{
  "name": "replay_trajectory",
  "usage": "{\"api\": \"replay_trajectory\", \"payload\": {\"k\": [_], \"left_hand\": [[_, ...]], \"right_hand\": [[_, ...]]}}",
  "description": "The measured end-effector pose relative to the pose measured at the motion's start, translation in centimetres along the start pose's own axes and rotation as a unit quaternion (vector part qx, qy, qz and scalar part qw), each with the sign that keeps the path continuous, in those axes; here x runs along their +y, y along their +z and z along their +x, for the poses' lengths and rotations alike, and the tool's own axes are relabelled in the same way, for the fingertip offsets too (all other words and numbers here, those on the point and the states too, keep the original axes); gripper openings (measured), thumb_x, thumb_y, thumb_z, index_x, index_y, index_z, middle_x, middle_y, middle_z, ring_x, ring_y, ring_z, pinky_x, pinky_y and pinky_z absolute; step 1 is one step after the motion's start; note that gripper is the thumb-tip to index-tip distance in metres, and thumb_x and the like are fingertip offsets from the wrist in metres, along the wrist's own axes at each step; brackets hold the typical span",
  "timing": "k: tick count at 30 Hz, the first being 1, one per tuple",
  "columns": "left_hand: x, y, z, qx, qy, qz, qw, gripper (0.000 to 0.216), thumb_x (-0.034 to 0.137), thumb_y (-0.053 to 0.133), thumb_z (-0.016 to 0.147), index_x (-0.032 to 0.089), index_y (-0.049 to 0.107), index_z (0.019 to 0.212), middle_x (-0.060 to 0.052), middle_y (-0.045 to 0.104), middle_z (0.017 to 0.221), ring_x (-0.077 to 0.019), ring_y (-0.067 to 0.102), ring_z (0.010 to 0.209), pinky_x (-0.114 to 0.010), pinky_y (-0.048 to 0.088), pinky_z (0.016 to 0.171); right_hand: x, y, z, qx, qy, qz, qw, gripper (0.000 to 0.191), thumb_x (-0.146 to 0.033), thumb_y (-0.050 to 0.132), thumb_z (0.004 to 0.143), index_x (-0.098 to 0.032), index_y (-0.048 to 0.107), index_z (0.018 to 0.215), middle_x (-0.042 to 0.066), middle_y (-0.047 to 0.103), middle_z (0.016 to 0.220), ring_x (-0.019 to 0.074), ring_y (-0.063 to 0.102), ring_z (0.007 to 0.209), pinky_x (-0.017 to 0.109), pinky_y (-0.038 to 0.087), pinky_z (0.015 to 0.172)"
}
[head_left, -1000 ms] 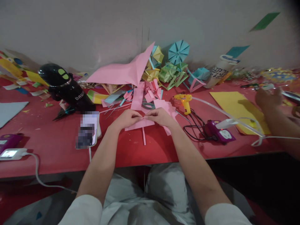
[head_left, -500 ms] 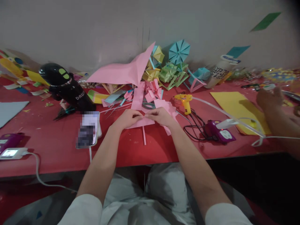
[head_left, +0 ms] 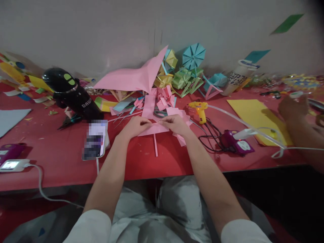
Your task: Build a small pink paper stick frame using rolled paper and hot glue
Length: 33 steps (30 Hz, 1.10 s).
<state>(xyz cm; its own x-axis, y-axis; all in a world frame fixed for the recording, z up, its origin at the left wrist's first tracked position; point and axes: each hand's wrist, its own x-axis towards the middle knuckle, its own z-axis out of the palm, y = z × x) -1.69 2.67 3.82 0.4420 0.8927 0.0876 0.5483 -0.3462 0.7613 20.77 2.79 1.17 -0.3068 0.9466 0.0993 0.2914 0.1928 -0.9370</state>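
Observation:
A piece of pink paper [head_left: 154, 129] is pinched between my two hands just above the red table. My left hand [head_left: 136, 126] grips its left side, fingers closed. On the other side my right hand [head_left: 175, 124] holds it with thumb and fingertips, close to the left fingertips. Beneath the paper a thin pink paper strip [head_left: 156, 145] points toward me. More pink paper sheets [head_left: 179, 114] lie behind and beside my right hand. Dark scissor handles [head_left: 161, 114] show partly just past my fingers, covered in part by paper.
A yellow hot glue gun [head_left: 199, 110] lies right of my hands, its cable running to a purple power box [head_left: 237, 142]. A phone [head_left: 96, 140] and a black bottle [head_left: 73, 96] stand left. Folded paper models [head_left: 182, 79] line the wall. Another person's hand [head_left: 293, 107] is at far right.
My hands have moved slightly apart along the pink paper, showing more of its upper edge. At far right the other person's hand has shifted a little.

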Motion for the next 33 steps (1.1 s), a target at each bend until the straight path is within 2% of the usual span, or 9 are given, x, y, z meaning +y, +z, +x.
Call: {"api": "replay_trajectory", "payload": {"k": [6,12,17,28,33], "left_hand": [[-0.5,-0.6,0.2,0.003,-0.020,-0.075,0.997,0.022,0.036,0.071,0.075,0.019,0.080,0.083,-0.006,0.078,0.085,-0.0214,0.069,0.078,-0.031,0.051,0.073],[-1.3,-0.7,0.3,0.010,-0.058,-0.114,0.992,0.025,0.039,0.073,0.073,0.019,0.081,0.085,-0.005,0.077,0.084,-0.0198,0.067,0.077,-0.029,0.049,0.073],[-1.6,-0.7,0.3,0.041,-0.089,-0.167,0.981,0.031,0.047,0.074,0.073,0.019,0.081,0.086,-0.004,0.076,0.085,-0.0186,0.064,0.077,-0.029,0.047,0.073],[-1.4,-0.4,0.5,0.078,-0.061,-0.166,0.981,0.030,0.042,0.078,0.068,0.014,0.079,0.079,-0.006,0.074,0.079,-0.0189,0.064,0.073,-0.030,0.047,0.072],[-1.5,-0.4,0.6,0.090,-0.058,-0.157,0.982,0.031,0.043,0.078,0.069,0.016,0.080,0.082,-0.005,0.075,0.079,-0.0190,0.065,0.072,-0.030,0.048,0.070]], "right_hand": [[0.0,-0.3,0.1,0.019,-0.005,0.031,0.999,0.032,-0.046,0.072,0.073,-0.016,0.078,0.083,0.006,0.071,0.077,0.0147,0.056,0.068,0.028,0.042,0.060],[-0.1,-0.4,0.2,0.028,-0.004,0.042,0.999,0.032,-0.045,0.071,0.074,-0.014,0.077,0.083,0.005,0.069,0.075,0.0131,0.054,0.065,0.027,0.041,0.059],[0.0,-0.5,0.3,0.049,-0.014,0.038,0.998,0.031,-0.043,0.071,0.074,-0.014,0.077,0.083,0.005,0.069,0.076,0.0123,0.053,0.065,0.027,0.041,0.060],[0.2,-0.4,0.3,0.055,0.012,0.060,0.997,0.039,-0.050,0.074,0.071,-0.015,0.077,0.086,0.006,0.070,0.079,0.0134,0.055,0.068,0.027,0.042,0.060],[0.3,-0.4,0.3,0.064,0.017,0.052,0.996,0.039,-0.052,0.074,0.070,-0.016,0.077,0.084,0.006,0.069,0.078,0.0144,0.056,0.069,0.028,0.042,0.061]]}}
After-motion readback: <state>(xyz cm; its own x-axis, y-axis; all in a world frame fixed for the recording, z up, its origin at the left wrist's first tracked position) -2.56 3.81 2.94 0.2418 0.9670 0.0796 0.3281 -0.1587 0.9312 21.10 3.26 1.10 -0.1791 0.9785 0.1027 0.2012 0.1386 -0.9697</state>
